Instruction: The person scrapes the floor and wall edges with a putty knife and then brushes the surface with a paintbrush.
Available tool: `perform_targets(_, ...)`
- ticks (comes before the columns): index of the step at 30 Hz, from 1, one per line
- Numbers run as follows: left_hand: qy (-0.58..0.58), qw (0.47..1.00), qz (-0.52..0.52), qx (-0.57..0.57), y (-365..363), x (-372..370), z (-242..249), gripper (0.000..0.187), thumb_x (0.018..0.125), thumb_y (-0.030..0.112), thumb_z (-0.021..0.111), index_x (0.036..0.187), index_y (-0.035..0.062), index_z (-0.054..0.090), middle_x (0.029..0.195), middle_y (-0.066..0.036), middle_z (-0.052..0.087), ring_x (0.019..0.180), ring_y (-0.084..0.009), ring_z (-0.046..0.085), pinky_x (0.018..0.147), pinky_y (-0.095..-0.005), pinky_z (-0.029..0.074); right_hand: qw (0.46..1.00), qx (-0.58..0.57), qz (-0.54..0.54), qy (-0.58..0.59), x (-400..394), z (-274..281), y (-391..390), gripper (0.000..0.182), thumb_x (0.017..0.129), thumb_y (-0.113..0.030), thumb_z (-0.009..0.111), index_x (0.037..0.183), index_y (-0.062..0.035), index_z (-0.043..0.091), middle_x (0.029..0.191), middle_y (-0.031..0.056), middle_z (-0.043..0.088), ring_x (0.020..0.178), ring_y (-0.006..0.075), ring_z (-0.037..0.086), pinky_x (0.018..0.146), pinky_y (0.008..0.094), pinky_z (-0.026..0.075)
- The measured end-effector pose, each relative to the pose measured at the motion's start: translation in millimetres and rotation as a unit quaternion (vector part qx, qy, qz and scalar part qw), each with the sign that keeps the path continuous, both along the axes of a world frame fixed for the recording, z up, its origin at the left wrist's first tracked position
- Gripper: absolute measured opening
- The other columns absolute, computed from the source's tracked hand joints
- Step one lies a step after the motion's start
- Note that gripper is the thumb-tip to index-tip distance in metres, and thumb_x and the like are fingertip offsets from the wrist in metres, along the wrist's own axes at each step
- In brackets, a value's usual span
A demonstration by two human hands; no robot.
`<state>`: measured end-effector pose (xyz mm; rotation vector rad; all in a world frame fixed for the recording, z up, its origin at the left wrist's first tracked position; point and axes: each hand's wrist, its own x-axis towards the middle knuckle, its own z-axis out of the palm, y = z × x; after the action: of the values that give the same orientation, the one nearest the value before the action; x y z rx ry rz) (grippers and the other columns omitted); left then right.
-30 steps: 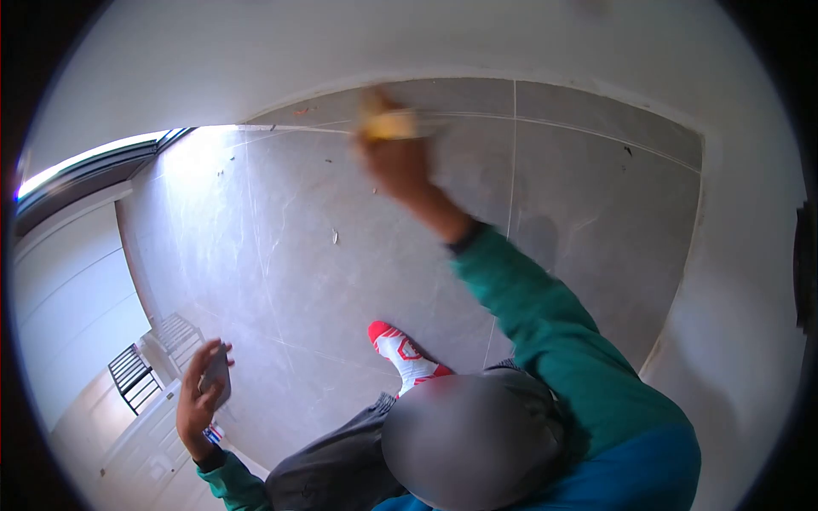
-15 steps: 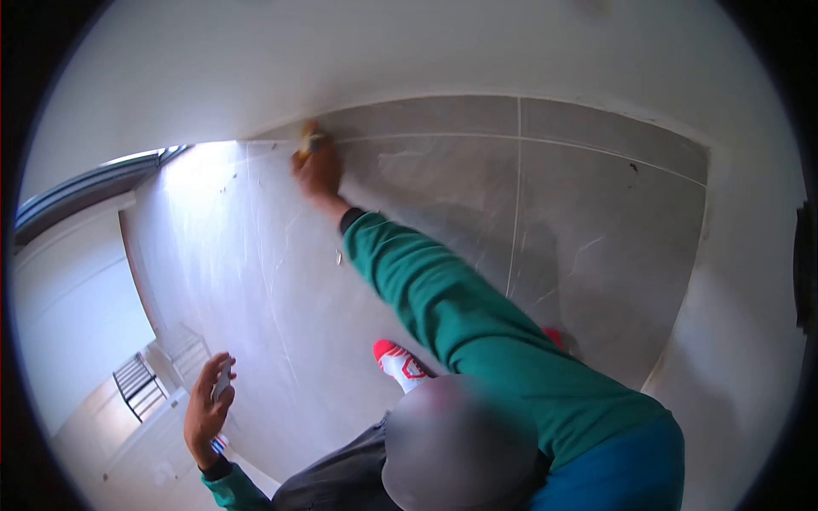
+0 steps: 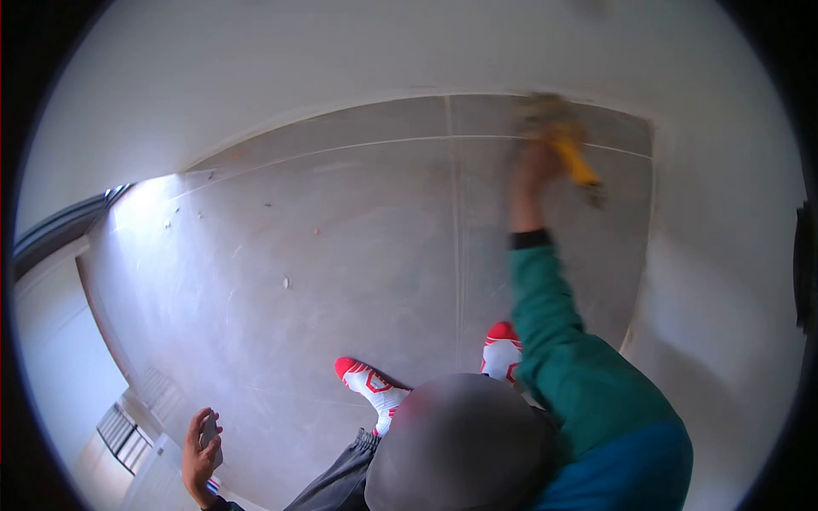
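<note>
My right hand [image 3: 537, 162] is wrapped round a yellow-handled tool [image 3: 573, 153] at the top right, close to the corner. The tool is smeared by motion; its broad tan end [image 3: 545, 111] is over the strip of floor along the wall, and its exact kind cannot be made out. At the lower left my left hand [image 3: 198, 460] is raised away from the wall, fingers closed round a flat grey object [image 3: 210, 436] that looks like a phone. Beneath both hands lies the grey tiled floor [image 3: 366, 221] with pale joint lines.
A white wall [image 3: 341, 51] curves across the top, and another wall [image 3: 716, 221] stands at the right. Small bits of debris [image 3: 286, 282] are scattered on the floor. My socked feet [image 3: 375, 387] and a rounded grey shape [image 3: 460, 443] are below. A dark frame [image 3: 64, 213] stands left.
My right hand has swept the yellow-handled tool rightward along the wall's foot, from the left part to near the right corner. My left hand still holds the grey object, slightly lower.
</note>
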<state>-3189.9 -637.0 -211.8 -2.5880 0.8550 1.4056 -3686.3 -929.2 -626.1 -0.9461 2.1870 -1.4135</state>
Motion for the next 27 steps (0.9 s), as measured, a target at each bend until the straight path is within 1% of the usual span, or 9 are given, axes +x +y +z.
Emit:
perform_targets(2, 0.008, 0.998, -0.051, -0.023, -24, -9, -7, 0.057, 0.072, -0.001, 0.048, 0.129, 0.0044, 0.041, 0.116, -0.013, 0.054, 0.100, -0.0220, 0.055, 0.087, -0.0337, 0.043, 0.872, 0.230, 0.295, 0.314, 115, 50, 20, 0.015, 0.087, -0.020, 0.052, 0.087, -0.0064, 0.057, 0.067, 0.0111, 0.057, 0.061, 0.0247, 0.056, 0.055, 0.0361, 0.044)
perform_targets(3, 0.040, 0.991, -0.105, -0.073, -33, -11, -11, 0.059, 0.072, 0.002, 0.049, 0.130, 0.0047, 0.040, 0.117, -0.013, 0.053, 0.099, -0.0224, 0.054, 0.088, -0.0351, 0.042, 0.935, -0.197, 0.214, 0.203, 167, 61, 21, 0.021, 0.082, -0.026, 0.055, 0.081, -0.0062, 0.061, 0.068, 0.0103, 0.061, 0.064, 0.0321, 0.059, 0.058, 0.0435, 0.047)
perform_targets(4, 0.032, 0.992, -0.097, -0.076, -51, -32, -12, 0.064, 0.073, 0.022, 0.057, 0.132, 0.0064, 0.038, 0.114, -0.013, 0.053, 0.099, -0.0228, 0.051, 0.086, -0.0345, 0.042, 0.900, 0.033, 0.434, -0.030, 195, 76, 66, 0.030, 0.078, -0.029, 0.059, 0.092, -0.0018, 0.058, 0.074, 0.0142, 0.063, 0.069, 0.0341, 0.060, 0.060, 0.0449, 0.048)
perform_targets(10, 0.272, 0.956, -0.023, -0.108, -96, -123, -84, 0.092, 0.069, 0.060, 0.060, 0.137, 0.0102, 0.024, 0.088, -0.001, 0.036, 0.079, -0.0130, 0.040, 0.075, -0.0308, 0.040, 0.627, 0.289, 0.717, -0.093, 133, 133, 222, 0.038, 0.078, -0.025, 0.060, 0.100, 0.0042, 0.051, 0.079, 0.0221, 0.061, 0.075, 0.0390, 0.061, 0.066, 0.0448, 0.048)
perform_targets(13, 0.268, 0.946, -0.101, -0.150, -106, -178, -169, 0.061, 0.090, 0.051, 0.041, 0.137, 0.0156, 0.026, 0.078, 0.003, 0.030, 0.068, -0.0080, 0.033, 0.061, -0.0245, 0.035, 0.630, 0.345, 0.696, 0.008, 82, 136, 234, 0.045, 0.077, -0.035, 0.064, 0.101, 0.0015, 0.053, 0.088, 0.0206, 0.061, 0.085, 0.0355, 0.061, 0.074, 0.0423, 0.048)
perform_targets(15, 0.252, 0.899, -0.214, -0.286, -108, -226, -244, 0.055, 0.097, 0.036, 0.035, 0.140, 0.0055, 0.018, 0.124, -0.011, 0.036, 0.109, -0.0208, 0.041, 0.096, -0.0319, 0.033, 0.809, 0.191, 0.547, -0.101, 49, 154, 212, 0.049, 0.077, -0.043, 0.065, 0.100, -0.0011, 0.054, 0.089, 0.0171, 0.061, 0.083, 0.0310, 0.060, 0.074, 0.0405, 0.048)
perform_targets(17, 0.412, 0.882, 0.059, -0.221, -130, -307, -262, 0.071, 0.093, 0.058, 0.019, 0.141, 0.0049, 0.018, 0.131, -0.012, 0.034, 0.120, -0.0238, 0.036, 0.104, -0.0363, 0.027, 0.725, 0.158, 0.394, -0.543, 20, 174, 182, 0.049, 0.076, -0.041, 0.068, 0.103, -0.0024, 0.054, 0.090, 0.0140, 0.060, 0.081, 0.0241, 0.058, 0.072, 0.0376, 0.048)
perform_targets(21, 0.460, 0.822, 0.062, -0.329, -158, -404, -280, 0.073, 0.091, 0.062, 0.024, 0.143, 0.0119, 0.017, 0.134, -0.017, 0.033, 0.123, -0.0289, 0.035, 0.102, -0.0414, 0.030, 0.901, 0.157, 0.401, -0.052, -65, 148, 131, 0.038, 0.073, -0.029, 0.074, 0.091, 0.0013, 0.060, 0.077, 0.0118, 0.062, 0.070, 0.0193, 0.058, 0.064, 0.0329, 0.048)
perform_targets(27, 0.197, 0.836, -0.194, -0.473, -168, -361, -290, 0.049, 0.084, 0.031, 0.061, 0.123, 0.0036, 0.047, 0.122, -0.019, 0.046, 0.112, -0.0337, 0.042, 0.094, -0.0411, 0.034, 0.937, 0.192, 0.280, 0.087, -210, 119, 54, 0.032, 0.071, -0.028, 0.073, 0.083, 0.0008, 0.065, 0.075, 0.0154, 0.066, 0.068, 0.0272, 0.064, 0.063, 0.0362, 0.050)
